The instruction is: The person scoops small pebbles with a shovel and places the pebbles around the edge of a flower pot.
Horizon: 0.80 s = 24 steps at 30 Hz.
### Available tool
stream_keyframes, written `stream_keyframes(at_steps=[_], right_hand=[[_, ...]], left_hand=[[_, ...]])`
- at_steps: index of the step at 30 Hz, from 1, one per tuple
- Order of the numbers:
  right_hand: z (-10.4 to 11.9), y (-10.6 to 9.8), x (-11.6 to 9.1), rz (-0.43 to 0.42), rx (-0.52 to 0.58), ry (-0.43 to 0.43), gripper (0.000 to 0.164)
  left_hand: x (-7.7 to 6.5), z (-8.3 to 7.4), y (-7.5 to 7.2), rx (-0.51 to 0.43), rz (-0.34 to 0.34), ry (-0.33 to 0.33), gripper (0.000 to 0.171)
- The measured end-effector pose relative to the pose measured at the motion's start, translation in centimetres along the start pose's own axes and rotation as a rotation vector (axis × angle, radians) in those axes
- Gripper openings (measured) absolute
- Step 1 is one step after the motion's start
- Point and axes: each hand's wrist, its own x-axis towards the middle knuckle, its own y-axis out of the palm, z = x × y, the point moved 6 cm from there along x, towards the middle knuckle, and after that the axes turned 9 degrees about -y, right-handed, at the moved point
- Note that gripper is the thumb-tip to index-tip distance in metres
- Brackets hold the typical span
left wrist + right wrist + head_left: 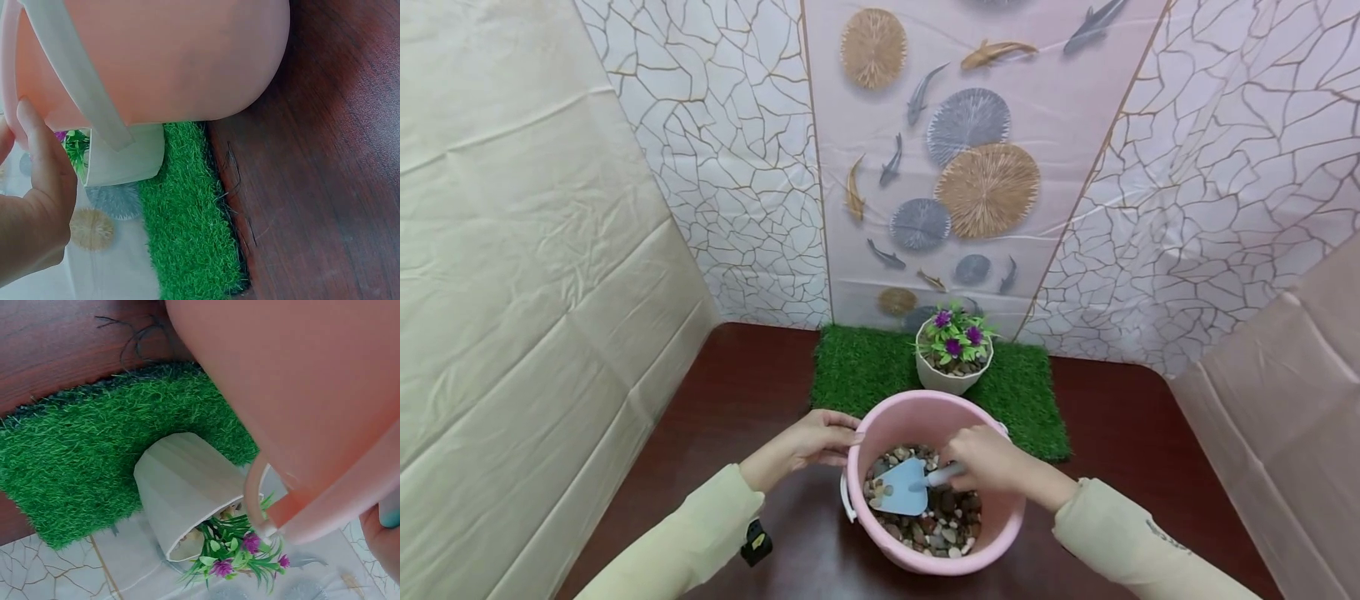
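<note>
A pink bucket (917, 413) with a white handle stands on the table, dark and light pebbles (938, 533) covering its bottom. My left hand (816, 438) pinches the bucket's left rim, the thumb and fingers on either side of it. Reaching inside from the right, my right hand (988, 461) grips the handle of a light blue hand shovel (904, 489). The shovel's blade lies over the pebbles and points left, with a few small stones on it. In the right wrist view only a bit of the right hand (382, 550) shows past the rim.
Behind the bucket, a white pot (946, 380) of pebbles and purple flowers (953, 346) stands on a green grass mat (872, 362). A small black object (756, 542) is by the left sleeve. Patterned cloth walls (745, 167) enclose the dark red table (737, 383).
</note>
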Motion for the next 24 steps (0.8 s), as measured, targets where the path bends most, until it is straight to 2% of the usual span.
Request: stream_keyframes(at_steps=[8,12,16,24], right_hand=[[0.0,0.8,0.0,-0.031,-0.047,-0.027,0.012],[-0.5,0.7,-0.4,-0.027,0.044,0.004,0.012],[-1.1,-0.1,-0.8,-0.022,0.119,0.036,0.014],[-1.9,-2.2,-1.4,-0.089,0.125,0.041,0.013]], left_hand=[[-0.2,-0.1,-0.3,0.001,-0.022,-0.006,0.046],[-0.1,0.0,-0.1,0.009,-0.011,-0.005,0.047],[0.0,0.1,0.0,0.013,-0.006,0.002,0.047],[0.2,0.2,-0.1,0.012,-0.019,0.010,0.047]])
